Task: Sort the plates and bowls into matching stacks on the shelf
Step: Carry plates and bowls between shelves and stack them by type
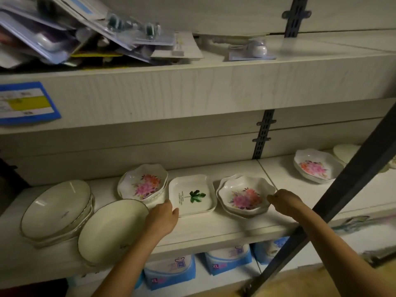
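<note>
Two bare forearms reach up from the bottom of the frame to a pale, wood-grained shelf. The left hand lies at the near-left corner of a glossy, round-cornered square plate printed with a green leaf. Its fingers are hidden, so I cannot tell whether it grips or only touches. The right hand has its fingers curled, pinching the right rim of a scalloped floral bowl that tops a short stack at centre. A second floral stack sits just left of the square plate, and a third stands well apart at right. At lower left are smooth round cream plates with thin dark rims, one lying apart. A dark metal bar slants across the right of the frame.
</note>
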The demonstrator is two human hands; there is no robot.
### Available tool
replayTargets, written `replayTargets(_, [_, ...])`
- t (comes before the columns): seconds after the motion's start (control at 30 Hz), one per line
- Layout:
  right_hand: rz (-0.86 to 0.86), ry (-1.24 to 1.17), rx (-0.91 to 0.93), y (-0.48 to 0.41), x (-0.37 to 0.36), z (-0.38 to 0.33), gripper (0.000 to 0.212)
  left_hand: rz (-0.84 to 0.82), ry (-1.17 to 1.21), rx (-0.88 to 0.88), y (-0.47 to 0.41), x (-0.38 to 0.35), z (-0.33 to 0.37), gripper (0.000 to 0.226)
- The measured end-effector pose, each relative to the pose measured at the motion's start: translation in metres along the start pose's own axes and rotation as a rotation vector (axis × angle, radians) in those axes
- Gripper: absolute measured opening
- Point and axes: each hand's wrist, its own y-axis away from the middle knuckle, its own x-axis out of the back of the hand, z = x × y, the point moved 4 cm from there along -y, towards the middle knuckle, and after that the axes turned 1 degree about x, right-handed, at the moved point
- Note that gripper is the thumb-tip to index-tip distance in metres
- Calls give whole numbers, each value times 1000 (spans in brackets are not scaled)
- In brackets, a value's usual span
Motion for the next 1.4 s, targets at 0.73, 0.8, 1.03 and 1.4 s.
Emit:
replayTargets(0.73, [223, -208, 67, 70, 11, 5, 34, -47, -258, 140, -41, 3, 0, 29])
replayTargets(0.8, [229, -230, 68, 74, 11, 5, 34, -7, -152, 110, -42, 9, 2, 28])
replayTargets(1.03, [282, -284, 74, 93, 7, 4, 36, 61, 53, -69, -32, 39, 13, 27])
replayTargets(1.4, [363, -412, 34, 170, 2, 40, 33, 72, 245, -316, 16, 77, 14, 36])
